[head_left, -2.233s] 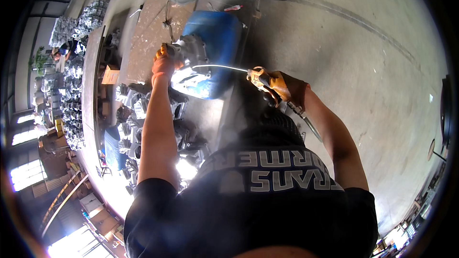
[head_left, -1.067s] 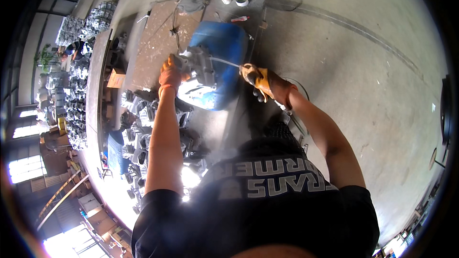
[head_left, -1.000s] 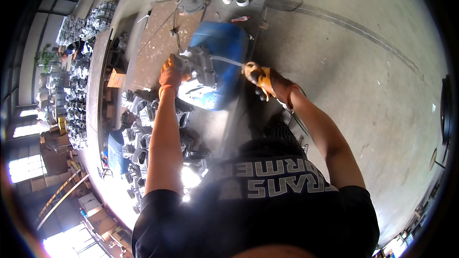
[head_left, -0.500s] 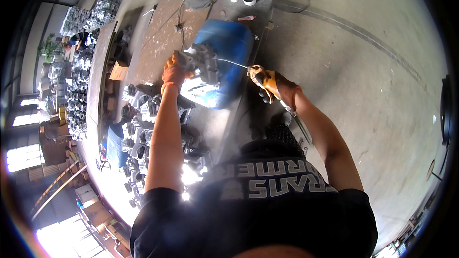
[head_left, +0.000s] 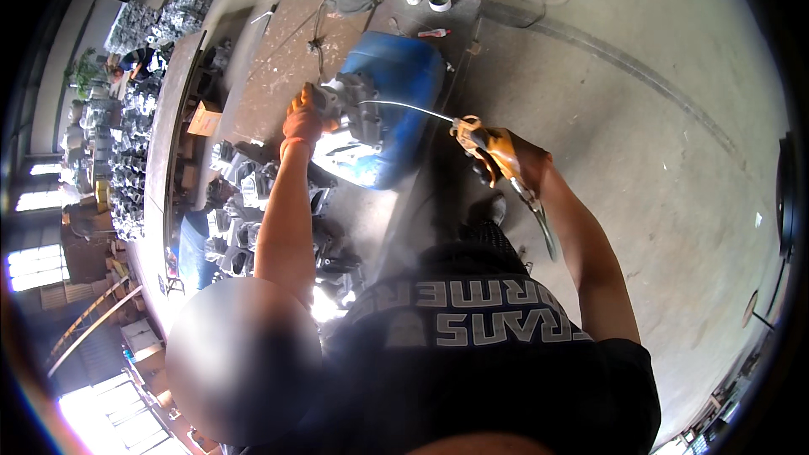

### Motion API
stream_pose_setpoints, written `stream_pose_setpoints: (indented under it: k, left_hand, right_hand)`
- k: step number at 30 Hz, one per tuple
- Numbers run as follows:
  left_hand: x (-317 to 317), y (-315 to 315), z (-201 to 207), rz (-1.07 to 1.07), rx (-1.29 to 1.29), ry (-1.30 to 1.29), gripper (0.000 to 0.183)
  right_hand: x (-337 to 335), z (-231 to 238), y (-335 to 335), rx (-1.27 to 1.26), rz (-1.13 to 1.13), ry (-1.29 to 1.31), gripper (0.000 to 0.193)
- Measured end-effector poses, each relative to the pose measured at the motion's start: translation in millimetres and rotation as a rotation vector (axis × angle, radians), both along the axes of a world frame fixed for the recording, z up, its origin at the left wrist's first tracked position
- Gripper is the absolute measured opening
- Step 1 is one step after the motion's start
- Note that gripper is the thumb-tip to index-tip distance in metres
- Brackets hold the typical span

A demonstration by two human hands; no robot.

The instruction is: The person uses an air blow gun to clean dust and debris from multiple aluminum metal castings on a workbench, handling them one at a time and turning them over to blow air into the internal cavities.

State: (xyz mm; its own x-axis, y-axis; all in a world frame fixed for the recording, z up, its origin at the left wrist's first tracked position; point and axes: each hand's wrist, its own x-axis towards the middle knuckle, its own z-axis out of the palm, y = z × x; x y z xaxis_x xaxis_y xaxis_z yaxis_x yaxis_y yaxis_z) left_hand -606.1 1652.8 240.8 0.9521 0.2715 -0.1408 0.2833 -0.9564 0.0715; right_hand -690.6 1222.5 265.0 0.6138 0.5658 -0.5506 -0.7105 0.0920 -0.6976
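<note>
Grey metal casting (head_left: 364, 111) at the left edge of a blue plastic drum (head_left: 409, 67). The gloved left hand (head_left: 303, 120) grips its left side; the gloved right hand (head_left: 508, 156) is clamped around a blow gun (head_left: 472, 136), its thin nozzle (head_left: 415, 107) ending over the casting. Air-blowing seems in hand; next calls for steady nozzle guidance.

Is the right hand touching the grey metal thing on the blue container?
Apart. The head view shows a clear gap between the right hand and the grey metal part; only the tool's thin tube stretches across it.
</note>
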Motion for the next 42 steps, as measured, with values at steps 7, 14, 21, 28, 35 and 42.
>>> stream_pose_setpoints:
  k: [7,14,21,28,35,42]
  left_hand:
    - [-1.0,-1.5,1.8,-0.011,-0.024,0.010,0.118]
    - [13.5,28.3,-1.7,-0.096,-0.218,0.080,0.112]
    - [29.0,43.6,4.3,0.073,-0.263,0.092,0.073]
    - [18.5,27.7,-0.1,0.102,-0.090,-0.005,0.048]
    - [12.6,59.9,-36.7,0.232,-0.259,0.129,0.052]
    - [6.8,38.7,6.6,-0.088,-0.185,-0.082,0.075]
  right_hand:
    - [-19.2,-17.9,8.1,0.165,-0.004,-0.045,0.046]
    - [-33.8,15.0,-11.1,-0.122,0.053,-0.176,0.037]
    - [-52.7,-12.6,4.1,-0.237,0.190,-0.355,0.033]
    - [-71.1,18.0,4.6,-0.533,-0.062,-0.854,0.030]
    - [-58.1,23.0,-9.5,-0.573,-0.004,-0.429,0.033]
    - [-22.5,15.5,-14.3,-0.226,-0.142,-0.027,0.034]
